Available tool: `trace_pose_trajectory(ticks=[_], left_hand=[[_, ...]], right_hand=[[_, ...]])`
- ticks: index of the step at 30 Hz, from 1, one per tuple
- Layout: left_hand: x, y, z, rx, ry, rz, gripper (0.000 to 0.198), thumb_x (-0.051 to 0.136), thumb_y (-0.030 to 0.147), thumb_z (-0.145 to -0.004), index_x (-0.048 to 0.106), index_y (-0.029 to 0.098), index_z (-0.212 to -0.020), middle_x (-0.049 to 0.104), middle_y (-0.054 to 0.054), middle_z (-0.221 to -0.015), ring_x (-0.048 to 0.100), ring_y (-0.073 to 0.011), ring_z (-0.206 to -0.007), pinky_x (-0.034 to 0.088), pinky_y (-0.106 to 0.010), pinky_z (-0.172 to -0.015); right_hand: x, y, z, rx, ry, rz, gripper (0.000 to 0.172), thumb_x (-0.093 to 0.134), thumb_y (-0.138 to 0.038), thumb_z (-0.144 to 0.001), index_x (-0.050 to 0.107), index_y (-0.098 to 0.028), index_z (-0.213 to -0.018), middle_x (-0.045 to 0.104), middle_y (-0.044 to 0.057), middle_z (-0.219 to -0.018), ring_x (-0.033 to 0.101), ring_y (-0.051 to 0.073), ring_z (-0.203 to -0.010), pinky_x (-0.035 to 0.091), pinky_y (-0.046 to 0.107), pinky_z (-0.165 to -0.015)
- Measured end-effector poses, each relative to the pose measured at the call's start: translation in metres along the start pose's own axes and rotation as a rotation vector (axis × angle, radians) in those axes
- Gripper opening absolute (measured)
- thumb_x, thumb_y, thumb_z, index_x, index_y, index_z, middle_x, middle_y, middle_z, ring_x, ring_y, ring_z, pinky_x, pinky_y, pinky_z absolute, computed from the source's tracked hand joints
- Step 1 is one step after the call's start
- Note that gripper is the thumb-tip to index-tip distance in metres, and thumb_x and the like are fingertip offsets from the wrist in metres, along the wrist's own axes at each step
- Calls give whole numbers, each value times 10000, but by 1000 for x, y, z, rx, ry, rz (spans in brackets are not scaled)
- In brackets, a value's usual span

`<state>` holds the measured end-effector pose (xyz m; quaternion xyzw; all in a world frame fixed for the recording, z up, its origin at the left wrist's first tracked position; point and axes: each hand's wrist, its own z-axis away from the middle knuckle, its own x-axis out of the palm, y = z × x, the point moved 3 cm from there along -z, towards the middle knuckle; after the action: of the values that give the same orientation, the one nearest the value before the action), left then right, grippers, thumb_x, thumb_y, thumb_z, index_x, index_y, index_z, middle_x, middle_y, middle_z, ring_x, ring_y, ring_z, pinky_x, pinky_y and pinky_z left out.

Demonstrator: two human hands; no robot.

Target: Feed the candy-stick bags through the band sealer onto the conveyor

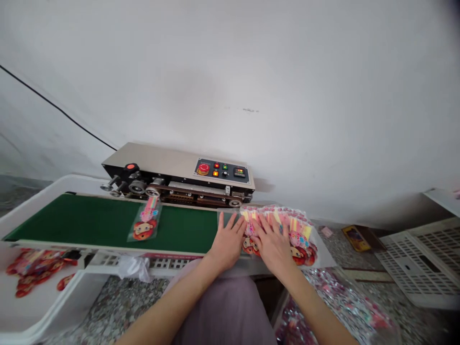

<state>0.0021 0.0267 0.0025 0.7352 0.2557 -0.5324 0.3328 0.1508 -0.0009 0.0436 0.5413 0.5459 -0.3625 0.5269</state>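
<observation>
My left hand [227,242] lies flat with its fingers spread over a clear plastic bag at the right end of the green conveyor belt [89,220]. Beside it, my right hand [273,239] rests, fingers apart, on several clear packets [302,239] printed with a red-haired cartoon figure. These packets overlap in a row to the right of the belt. Farther left on the belt lies a single packet [145,223], its top edge at the rollers of the band sealing machine [172,165]. My palms cover part of the nearest packets.
A white bin [39,330] at the left holds several red-haired packets. Under my right arm is a large clear bag [345,306] of pink and red pieces. A white slatted crate [424,263] stands on the floor at the right. The wall rises behind the machine.
</observation>
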Motion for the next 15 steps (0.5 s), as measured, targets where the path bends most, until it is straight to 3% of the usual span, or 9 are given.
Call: trace_pose_trajectory(ticks=[5,9,15], left_hand=[[-3,2,0,-6,-10,-21,536,341,313,-1017,425,131,-1514,425,-131,-1576,274,-354,-1504,71,-721,-1194],[0,8,-2,17,-19,-33,594,421,304,-969,384,125,-1535,343,-161,-1616,227,-348,-1522,109,-708,-1193],[11,3,0,65,46,-46,524,266,365,-1057,340,224,-1556,357,-83,-1623,270,-275,-1514,115,-671,-1207]], right_hand=[[0,4,3,77,28,55,423,478,-334,-992,609,-220,-1378,515,107,-1512,381,379,-1422,164,620,-1183],[5,7,8,93,53,48,459,459,-345,-995,556,-254,-1434,517,89,-1513,373,370,-1428,191,600,-1177],[9,8,12,109,32,46,478,451,-358,-995,539,-238,-1449,491,111,-1531,363,388,-1429,193,619,-1165]])
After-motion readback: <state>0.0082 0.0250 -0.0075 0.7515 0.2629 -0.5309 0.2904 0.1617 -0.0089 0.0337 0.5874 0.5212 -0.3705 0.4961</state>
